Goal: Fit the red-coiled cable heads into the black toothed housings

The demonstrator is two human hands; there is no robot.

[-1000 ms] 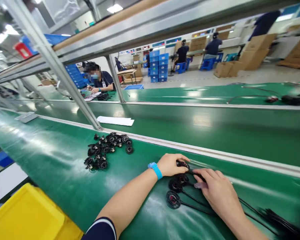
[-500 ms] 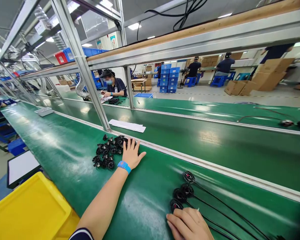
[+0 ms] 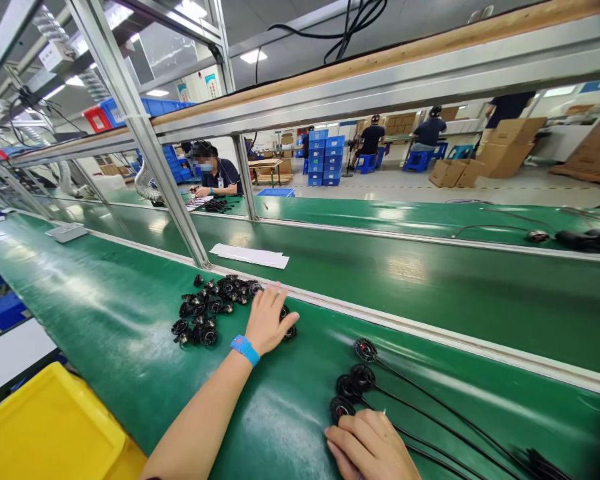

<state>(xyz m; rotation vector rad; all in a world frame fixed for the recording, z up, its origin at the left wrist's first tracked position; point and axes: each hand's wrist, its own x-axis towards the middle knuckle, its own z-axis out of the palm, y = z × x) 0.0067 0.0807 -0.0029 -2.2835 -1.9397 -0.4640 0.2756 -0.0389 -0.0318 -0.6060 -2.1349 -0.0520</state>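
Observation:
My left hand, with a blue band at the wrist, reaches over the right end of a pile of small black round parts on the green bench. Its fingers are spread, and one black part shows under and beside the thumb. Nearer the front, my right hand has its fingers curled together beside several black discs with long black cables. What its fingertips hold, if anything, is hidden. The cables run toward the lower right.
A yellow bin stands at the lower left. White paper strips lie beyond the bench's rail. A metal post rises behind the pile. A grey tray sits farther left. A person works across the line.
The view has shifted slightly. My left hand has moved a little right relative to the pile, and a black part now shows beside its thumb. My right hand remains beside the cabled discs.

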